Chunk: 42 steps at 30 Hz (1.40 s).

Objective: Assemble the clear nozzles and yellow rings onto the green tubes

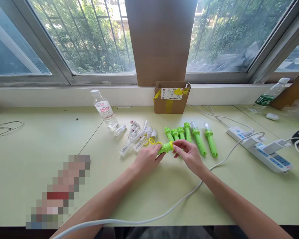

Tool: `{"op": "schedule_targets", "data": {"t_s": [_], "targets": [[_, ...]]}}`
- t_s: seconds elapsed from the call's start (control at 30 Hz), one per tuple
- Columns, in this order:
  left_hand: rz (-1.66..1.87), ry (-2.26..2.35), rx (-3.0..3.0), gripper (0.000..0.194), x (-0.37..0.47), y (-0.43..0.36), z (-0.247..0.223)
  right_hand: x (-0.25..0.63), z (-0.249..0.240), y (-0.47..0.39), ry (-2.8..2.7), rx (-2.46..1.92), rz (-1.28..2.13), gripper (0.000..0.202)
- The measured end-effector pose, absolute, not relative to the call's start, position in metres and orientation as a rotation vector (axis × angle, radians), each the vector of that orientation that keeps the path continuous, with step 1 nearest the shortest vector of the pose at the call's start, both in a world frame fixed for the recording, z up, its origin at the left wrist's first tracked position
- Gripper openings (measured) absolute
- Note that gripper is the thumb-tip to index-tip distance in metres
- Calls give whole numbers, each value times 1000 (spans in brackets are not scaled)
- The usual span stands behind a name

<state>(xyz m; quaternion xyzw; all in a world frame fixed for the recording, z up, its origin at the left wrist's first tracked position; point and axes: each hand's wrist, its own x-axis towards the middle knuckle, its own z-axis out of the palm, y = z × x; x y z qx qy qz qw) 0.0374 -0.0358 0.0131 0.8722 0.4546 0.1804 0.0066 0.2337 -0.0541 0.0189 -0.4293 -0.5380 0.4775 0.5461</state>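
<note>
A green flashlight body point(165, 148) with a ribbed neck lies in my left hand point(147, 159), its fingers wrapped round the tube. My right hand point(189, 156) pinches a yellow ring point(171, 145) at the neck's end. Whether the ring is fully on the neck I cannot tell. Just beyond my hands stand or lean several green bodies point(187, 132), and two flashlights with clear tops point(198, 138) lie to their right. Left of my hands lies a heap of clear plastic covers with white inserts point(135, 136). Loose yellow rings point(151, 141) rest at its right edge.
Behind the parts stand a water bottle point(105, 109) and a small cardboard box point(171, 99). A white power strip point(260, 151) with plugs sits at the right. Its white cable point(186, 196) runs under my right forearm and across the table front. A pixelated patch point(62, 189) covers something at left.
</note>
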Motion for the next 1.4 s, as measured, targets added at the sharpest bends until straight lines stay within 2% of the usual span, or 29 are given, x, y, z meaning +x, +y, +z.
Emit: {"op": "schedule_targets", "data": {"t_s": [0.4,0.83,1.4], "targets": [[544,1378,2788,26,36,-37,17,237,18,-51,-1286,-1058,1158,28],[580,1290,2919,26,32,-32,14,239,22,-55,-1443,-1016,1023,18],[611,1209,2978,24,28,-31,16,240,29,-60,-1624,-1117,904,18]]}}
